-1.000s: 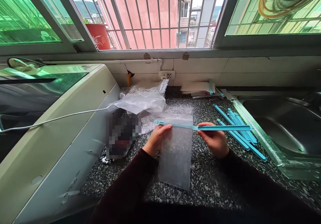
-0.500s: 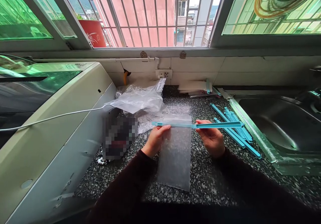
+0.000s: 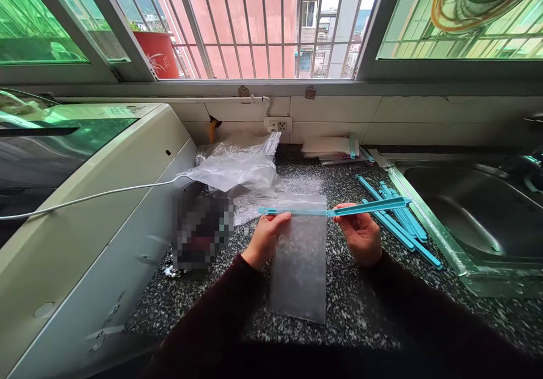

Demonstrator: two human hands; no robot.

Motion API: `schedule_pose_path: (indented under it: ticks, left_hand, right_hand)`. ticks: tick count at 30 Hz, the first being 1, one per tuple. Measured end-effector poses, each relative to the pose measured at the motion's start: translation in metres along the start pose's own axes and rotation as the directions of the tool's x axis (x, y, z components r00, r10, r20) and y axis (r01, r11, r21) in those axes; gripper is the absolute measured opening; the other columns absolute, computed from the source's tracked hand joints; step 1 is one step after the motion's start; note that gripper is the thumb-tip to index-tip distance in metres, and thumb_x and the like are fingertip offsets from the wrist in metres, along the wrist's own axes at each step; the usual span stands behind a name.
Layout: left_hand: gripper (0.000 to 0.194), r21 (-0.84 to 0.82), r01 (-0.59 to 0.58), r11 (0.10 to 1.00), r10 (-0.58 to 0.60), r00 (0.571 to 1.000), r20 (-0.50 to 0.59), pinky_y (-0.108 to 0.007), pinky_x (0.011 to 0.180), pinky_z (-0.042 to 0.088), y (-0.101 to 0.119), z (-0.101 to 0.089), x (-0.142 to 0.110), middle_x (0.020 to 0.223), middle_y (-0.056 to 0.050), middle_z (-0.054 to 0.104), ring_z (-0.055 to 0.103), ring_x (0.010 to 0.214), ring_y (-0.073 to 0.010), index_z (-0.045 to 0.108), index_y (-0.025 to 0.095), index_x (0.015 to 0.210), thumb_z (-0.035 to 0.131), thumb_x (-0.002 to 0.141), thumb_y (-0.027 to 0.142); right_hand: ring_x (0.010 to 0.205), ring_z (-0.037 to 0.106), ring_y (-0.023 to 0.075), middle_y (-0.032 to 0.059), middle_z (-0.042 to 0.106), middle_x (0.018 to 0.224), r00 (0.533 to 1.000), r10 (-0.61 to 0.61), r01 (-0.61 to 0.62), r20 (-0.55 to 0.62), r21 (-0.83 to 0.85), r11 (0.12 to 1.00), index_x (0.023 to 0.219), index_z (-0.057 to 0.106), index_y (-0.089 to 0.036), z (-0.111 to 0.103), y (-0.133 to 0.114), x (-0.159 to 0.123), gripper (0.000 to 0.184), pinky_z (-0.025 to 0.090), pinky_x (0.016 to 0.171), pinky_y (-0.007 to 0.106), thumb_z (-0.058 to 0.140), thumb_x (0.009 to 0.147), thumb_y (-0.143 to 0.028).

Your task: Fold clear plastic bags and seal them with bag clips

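Note:
A hinged light-blue bag sealing clip (image 3: 377,205) is spread open, its hinge near the right edge of a clear plastic bag (image 3: 298,280). One arm of the clip lies across the bag near its top end. My left hand (image 3: 266,238) pinches that arm and the bag together, thumb on top. With my right hand (image 3: 363,238) I grip the other arm just beyond the hinge; it slants slightly up to the right. The bag hangs flat toward me and looks empty. Several more blue clips (image 3: 394,226) lie in a loose pile behind my right hand.
Crumpled clear plastic bags (image 3: 241,167) lie at the back left of the speckled counter (image 3: 352,311), beside a blurred-out dark object (image 3: 202,233). Flat bags with clips (image 3: 331,148) rest by the wall. A metal sink (image 3: 458,209) is right, a white machine (image 3: 139,198) left.
The clip's free arm has tilted up a little at its right end. The bag's lower end has shifted slightly right. Both hands keep their hold.

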State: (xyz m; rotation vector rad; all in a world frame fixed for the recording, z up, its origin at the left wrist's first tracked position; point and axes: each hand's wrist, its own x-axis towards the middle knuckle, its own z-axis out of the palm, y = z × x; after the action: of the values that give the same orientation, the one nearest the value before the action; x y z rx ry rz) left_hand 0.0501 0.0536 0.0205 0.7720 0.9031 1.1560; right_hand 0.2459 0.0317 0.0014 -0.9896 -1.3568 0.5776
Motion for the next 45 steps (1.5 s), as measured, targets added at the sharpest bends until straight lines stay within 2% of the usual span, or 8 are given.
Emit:
schedule_pose_path:
  ticks: [9, 17, 20, 23, 30, 36, 41, 45]
  left_hand:
    - [0.036, 0.033, -0.028, 0.999, 0.026, 0.998, 0.054, -0.022, 0.046, 0.022, -0.004, 0.002, -0.001, 0.047, 0.008, 0.034, 0.028, 0.044, -0.0051, 0.043, 0.017, 0.052, 0.071, 0.054, 0.038]
    - [0.027, 0.083, -0.098, 0.992, 0.091, 0.993, 0.078, -0.021, 0.051, 0.03, -0.009, 0.0, -0.001, 0.052, 0.004, 0.048, 0.038, 0.05, -0.0071, 0.059, 0.014, 0.061, 0.072, 0.056, 0.037]
    - [0.027, 0.152, -0.139, 0.979, 0.125, 0.987, 0.102, -0.022, 0.052, 0.032, -0.008, 0.001, -0.002, 0.048, 0.003, 0.047, 0.039, 0.05, -0.0082, 0.058, 0.014, 0.054, 0.07, 0.059, 0.038]
    - [0.029, 0.213, -0.18, 0.96, 0.16, 0.981, 0.109, -0.023, 0.053, 0.034, -0.006, 0.004, -0.003, 0.045, 0.003, 0.046, 0.04, 0.049, -0.009, 0.056, 0.015, 0.049, 0.071, 0.058, 0.039]
    - [0.03, 0.199, -0.165, 0.966, 0.151, 0.985, 0.083, -0.025, 0.059, 0.04, -0.008, 0.005, -0.003, 0.057, 0.0, 0.058, 0.049, 0.057, -0.012, 0.064, 0.015, 0.062, 0.072, 0.054, 0.042]
    - [0.032, 0.203, -0.17, 0.964, 0.145, 0.98, 0.133, -0.023, 0.056, 0.036, -0.008, 0.005, -0.004, 0.049, 0.004, 0.048, 0.045, 0.055, -0.0103, 0.058, 0.015, 0.057, 0.071, 0.056, 0.044]
    - [0.041, 0.236, -0.16, 0.958, 0.121, 0.977, 0.174, -0.022, 0.048, 0.027, -0.009, 0.003, -0.002, 0.046, 0.005, 0.037, 0.032, 0.047, -0.0065, 0.046, 0.016, 0.049, 0.069, 0.059, 0.048]
    - [0.037, 0.211, -0.169, 0.963, 0.124, 0.969, 0.213, -0.022, 0.049, 0.027, -0.01, 0.0, -0.001, 0.051, 0.004, 0.041, 0.033, 0.049, -0.0068, 0.054, 0.014, 0.059, 0.069, 0.061, 0.048]
  right_hand:
    - [0.082, 0.057, 0.0165, 0.0045, 0.059, 0.091, 0.978, -0.194, 0.203, 0.083, -0.12, 0.972, 0.101, 0.065, -0.027, -0.004, -0.006, 0.005, 0.024, 0.051, 0.07, 0.032, 0.058, 0.081, -0.017]
    - [0.088, 0.057, 0.0176, 0.006, 0.056, 0.095, 0.971, -0.195, 0.211, 0.136, -0.111, 0.971, 0.103, 0.066, -0.028, -0.003, -0.01, 0.006, 0.026, 0.051, 0.075, 0.035, 0.056, 0.082, -0.017]
    - [0.094, 0.058, 0.0191, 0.0066, 0.059, 0.101, 0.968, -0.195, 0.214, 0.157, -0.111, 0.971, 0.102, 0.066, -0.028, -0.003, -0.01, 0.006, 0.025, 0.05, 0.081, 0.037, 0.056, 0.082, -0.017]
    - [0.093, 0.059, 0.0191, 0.0065, 0.062, 0.101, 0.974, -0.17, 0.191, 0.151, -0.138, 0.972, 0.1, 0.067, -0.026, -0.003, -0.009, 0.005, 0.022, 0.052, 0.079, 0.035, 0.058, 0.081, -0.02]
    - [0.09, 0.061, 0.017, 0.0052, 0.062, 0.1, 0.988, -0.095, 0.105, 0.122, -0.078, 0.991, 0.098, 0.066, -0.025, -0.001, -0.006, 0.003, 0.02, 0.054, 0.077, 0.031, 0.061, 0.079, -0.021]
    - [0.082, 0.064, 0.0155, 0.0052, 0.065, 0.096, 0.994, 0.066, -0.065, 0.086, -0.014, 0.998, 0.106, 0.059, -0.022, 0.001, -0.007, 0.003, 0.031, 0.055, 0.078, 0.032, 0.065, 0.076, -0.027]
    - [0.083, 0.062, 0.0165, 0.0049, 0.064, 0.091, 0.991, -0.064, 0.078, 0.118, -0.122, 0.989, 0.089, 0.064, -0.021, 0.001, -0.007, 0.006, 0.012, 0.055, 0.073, 0.031, 0.064, 0.077, -0.021]
    - [0.08, 0.062, 0.0165, 0.0047, 0.064, 0.09, 0.975, -0.181, 0.207, 0.131, -0.219, 0.953, 0.087, 0.066, -0.022, 0.0, -0.006, 0.009, 0.012, 0.055, 0.07, 0.031, 0.063, 0.076, -0.018]
